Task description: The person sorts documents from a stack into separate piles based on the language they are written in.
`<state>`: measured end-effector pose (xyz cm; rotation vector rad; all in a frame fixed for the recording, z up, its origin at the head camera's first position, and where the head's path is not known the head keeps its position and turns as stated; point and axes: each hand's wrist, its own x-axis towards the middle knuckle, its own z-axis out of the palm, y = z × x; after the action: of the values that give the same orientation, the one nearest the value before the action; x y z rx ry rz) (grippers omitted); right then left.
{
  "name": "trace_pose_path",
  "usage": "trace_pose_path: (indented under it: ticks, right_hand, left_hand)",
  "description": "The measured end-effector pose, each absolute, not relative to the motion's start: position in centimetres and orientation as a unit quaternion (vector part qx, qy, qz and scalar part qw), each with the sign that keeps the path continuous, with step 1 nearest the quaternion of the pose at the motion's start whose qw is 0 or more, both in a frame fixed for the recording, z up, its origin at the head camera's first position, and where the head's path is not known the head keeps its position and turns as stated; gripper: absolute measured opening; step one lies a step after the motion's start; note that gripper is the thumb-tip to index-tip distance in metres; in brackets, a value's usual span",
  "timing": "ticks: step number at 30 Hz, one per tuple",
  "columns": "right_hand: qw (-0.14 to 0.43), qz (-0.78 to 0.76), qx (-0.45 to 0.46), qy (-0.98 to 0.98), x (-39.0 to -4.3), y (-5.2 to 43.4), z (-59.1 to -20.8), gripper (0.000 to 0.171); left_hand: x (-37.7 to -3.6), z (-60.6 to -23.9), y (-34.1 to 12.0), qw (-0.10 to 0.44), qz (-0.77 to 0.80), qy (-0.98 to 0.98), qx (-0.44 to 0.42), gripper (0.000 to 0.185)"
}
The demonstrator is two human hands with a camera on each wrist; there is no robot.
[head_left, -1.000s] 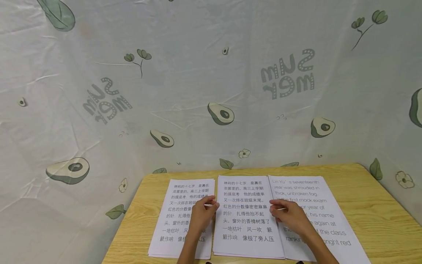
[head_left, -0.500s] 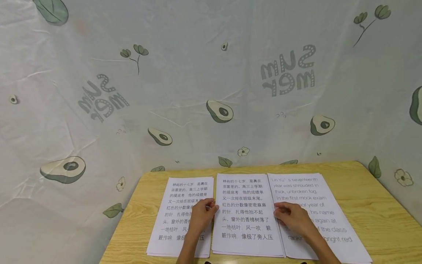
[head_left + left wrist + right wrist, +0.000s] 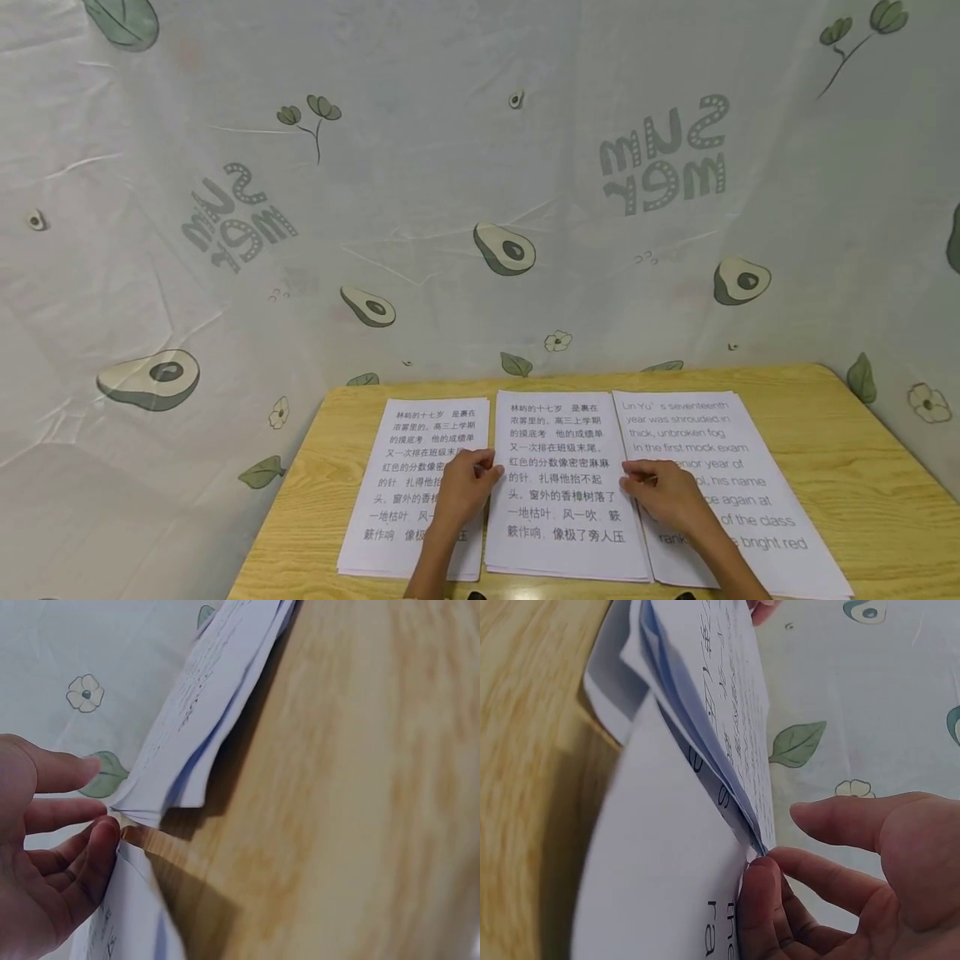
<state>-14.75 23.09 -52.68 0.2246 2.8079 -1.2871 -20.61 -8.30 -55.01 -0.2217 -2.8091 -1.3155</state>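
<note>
Three stacks of printed paper lie side by side on the wooden table. My left hand (image 3: 463, 492) lies over the left stack (image 3: 397, 467), its fingertips at the left edge of the middle stack (image 3: 558, 500), both printed in Chinese. My right hand (image 3: 667, 497) rests over the right stack (image 3: 757, 525), printed in English, with fingertips at the middle stack's right edge. In the left wrist view, the thumb (image 3: 67, 771) stands apart from the fingers. The right wrist view shows the index fingertip against the sheet edges and the thumb (image 3: 836, 821) held away.
The wooden table (image 3: 862, 458) extends to the right of the papers and a little to the left. Behind it hangs a pale cloth (image 3: 420, 192) printed with avocados, leaves and flowers. Some sheet corners (image 3: 187, 791) lift and fan slightly in the left wrist view.
My right hand has shifted slightly right and nearer to me, following the middle stack's edge. The left hand stays almost in place. The head view has tilted and shifted a little.
</note>
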Motion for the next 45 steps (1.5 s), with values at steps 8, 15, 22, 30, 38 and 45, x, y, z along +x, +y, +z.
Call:
trace_pose_path:
  ticks: [8, 15, 22, 30, 38, 45]
  right_hand:
    - [0.008, -0.401, 0.065, 0.914, -14.9, 23.1, -52.4, 0.039]
    - [-0.012, -0.395, 0.061, 0.917, -14.6, 22.7, -52.3, 0.037]
    - [-0.011, -0.402, 0.054, 0.914, -14.4, 22.4, -51.8, 0.037]
    - [-0.015, -0.425, 0.055, 0.903, -14.4, 22.2, -52.0, 0.042]
    - [-0.017, -0.452, 0.066, 0.889, -14.3, 22.2, -52.2, 0.044]
    - [-0.014, -0.472, 0.071, 0.879, -14.2, 22.6, -51.7, 0.045]
  left_hand:
    - [-20.5, -54.4, -8.1, 0.013, -0.420, -0.904, -0.074, 0.036]
    - [-20.1, -53.9, -7.8, 0.022, -0.412, -0.908, -0.072, 0.036]
    - [-20.0, -53.7, -7.4, 0.040, -0.428, -0.899, -0.081, 0.033]
    - [-19.9, -53.8, -7.1, 0.038, -0.450, -0.889, -0.075, 0.035]
    - [-19.7, -53.9, -7.2, 0.038, -0.468, -0.880, -0.075, 0.040]
    - [-20.2, -53.7, -7.7, 0.050, -0.490, -0.868, -0.065, 0.041]
